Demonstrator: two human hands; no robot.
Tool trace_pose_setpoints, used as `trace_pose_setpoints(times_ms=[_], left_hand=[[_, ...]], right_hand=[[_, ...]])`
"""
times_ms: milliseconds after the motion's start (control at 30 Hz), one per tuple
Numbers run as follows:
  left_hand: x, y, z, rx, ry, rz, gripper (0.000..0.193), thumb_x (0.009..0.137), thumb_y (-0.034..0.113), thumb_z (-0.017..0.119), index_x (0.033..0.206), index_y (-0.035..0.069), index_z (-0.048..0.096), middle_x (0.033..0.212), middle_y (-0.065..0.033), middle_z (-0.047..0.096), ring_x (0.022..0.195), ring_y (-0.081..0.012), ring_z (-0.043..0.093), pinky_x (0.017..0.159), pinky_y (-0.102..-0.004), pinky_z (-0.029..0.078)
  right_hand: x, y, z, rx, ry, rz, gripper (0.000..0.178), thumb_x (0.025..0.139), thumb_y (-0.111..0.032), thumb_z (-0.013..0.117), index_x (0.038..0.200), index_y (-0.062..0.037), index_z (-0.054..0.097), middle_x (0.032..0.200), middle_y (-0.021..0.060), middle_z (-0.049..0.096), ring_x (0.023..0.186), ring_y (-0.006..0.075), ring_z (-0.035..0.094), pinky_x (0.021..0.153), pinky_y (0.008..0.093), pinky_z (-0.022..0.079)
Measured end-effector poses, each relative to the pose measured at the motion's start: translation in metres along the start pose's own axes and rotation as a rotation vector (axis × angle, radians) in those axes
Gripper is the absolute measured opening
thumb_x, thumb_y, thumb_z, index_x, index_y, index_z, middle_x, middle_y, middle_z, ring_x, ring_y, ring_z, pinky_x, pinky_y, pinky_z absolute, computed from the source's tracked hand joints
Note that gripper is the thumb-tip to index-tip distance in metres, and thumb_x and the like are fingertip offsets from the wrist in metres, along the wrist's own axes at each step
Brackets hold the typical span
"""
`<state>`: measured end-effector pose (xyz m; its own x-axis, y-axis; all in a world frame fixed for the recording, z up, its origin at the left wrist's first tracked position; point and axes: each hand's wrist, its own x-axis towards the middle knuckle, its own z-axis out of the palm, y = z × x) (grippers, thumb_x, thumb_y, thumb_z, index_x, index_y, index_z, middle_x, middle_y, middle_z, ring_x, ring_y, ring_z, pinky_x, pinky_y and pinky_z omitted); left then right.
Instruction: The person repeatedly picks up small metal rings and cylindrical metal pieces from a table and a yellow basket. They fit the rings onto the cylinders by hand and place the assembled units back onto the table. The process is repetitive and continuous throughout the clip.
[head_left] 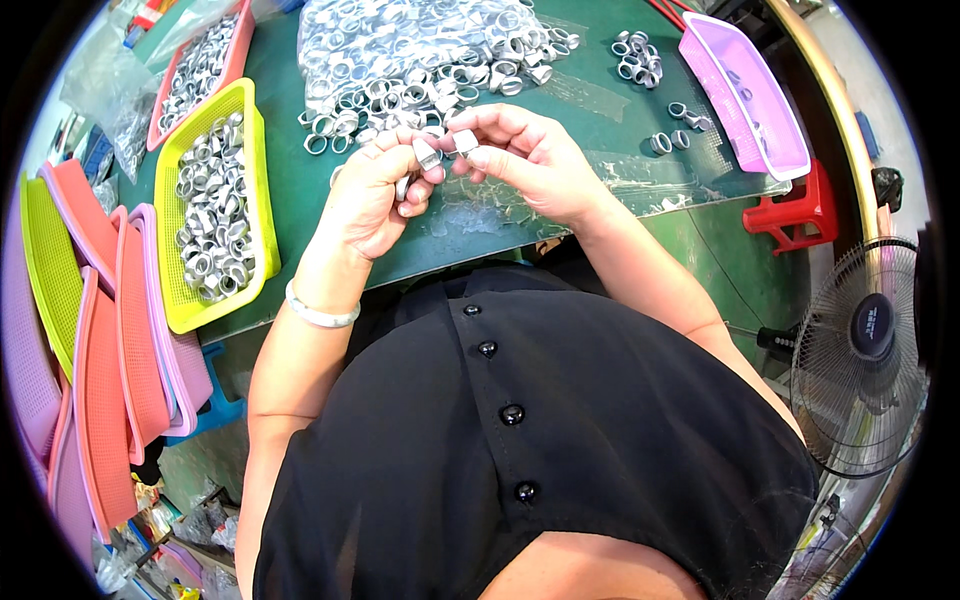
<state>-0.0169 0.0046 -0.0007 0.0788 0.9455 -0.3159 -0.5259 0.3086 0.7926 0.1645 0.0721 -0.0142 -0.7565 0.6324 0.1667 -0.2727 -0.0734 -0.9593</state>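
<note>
My left hand (372,200) is closed on a silver-grey metal ring (426,155), held up between thumb and fingers. Lower in the same fingers another ring (402,187) shows in part. My right hand (545,165) pinches a second piece, a ring with a pale, flat square top (465,141), between thumb and fingertips. Both hands meet above the near part of the green table (590,140), their fingertips almost touching. Just beyond them lies a large heap of similar rings (400,100), partly under clear plastic.
On the left, a yellow-green basket (262,200) and a red basket (243,40) hold rings. Stacked empty baskets (100,400) stand farther left. A lilac basket (725,100) sits at the table's right, near small groups of rings (637,58). A red stool (800,215) and a fan (865,350) stand beyond.
</note>
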Motion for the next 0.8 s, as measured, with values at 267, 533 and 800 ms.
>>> trace_pose_setpoints(times_ms=[267, 533, 800], left_hand=[[-0.0005, -0.0054, 0.0049, -0.064, 0.030, -0.064, 0.011, 0.083, 0.005, 0.049, 0.091, 0.001, 0.056, 0.069, -0.0051, 0.055, 0.048, -0.0061, 0.044, 0.039, -0.0149, 0.032], [-0.0040, -0.0068, 0.0100, -0.075, 0.073, -0.071, 0.018, 0.082, 0.004, 0.046, 0.097, 0.000, 0.055, 0.068, -0.0046, 0.055, 0.048, -0.0063, 0.044, 0.039, -0.0155, 0.032], [-0.0023, -0.0093, 0.0069, -0.159, 0.001, -0.134, 0.018, 0.086, 0.012, 0.047, 0.099, 0.002, 0.052, 0.073, -0.0053, 0.053, 0.055, -0.0080, 0.044, 0.045, -0.0167, 0.035]], right_hand=[[-0.0032, 0.0011, 0.0029, 0.011, 0.078, -0.080, 0.026, 0.082, -0.004, 0.058, 0.106, 0.0000, 0.054, 0.095, 0.0036, 0.060, 0.086, 0.0086, 0.056, 0.077, 0.0235, 0.045], [-0.0059, -0.0001, 0.0040, -0.093, 0.104, -0.102, 0.024, 0.082, -0.002, 0.058, 0.105, 0.0002, 0.054, 0.092, 0.0024, 0.060, 0.083, 0.0073, 0.055, 0.076, 0.0220, 0.045], [-0.0103, -0.0015, -0.0003, -0.276, 0.136, -0.088, 0.027, 0.081, 0.002, 0.058, 0.107, 0.0004, 0.053, 0.093, 0.0022, 0.058, 0.085, 0.0076, 0.055, 0.076, 0.0218, 0.045]])
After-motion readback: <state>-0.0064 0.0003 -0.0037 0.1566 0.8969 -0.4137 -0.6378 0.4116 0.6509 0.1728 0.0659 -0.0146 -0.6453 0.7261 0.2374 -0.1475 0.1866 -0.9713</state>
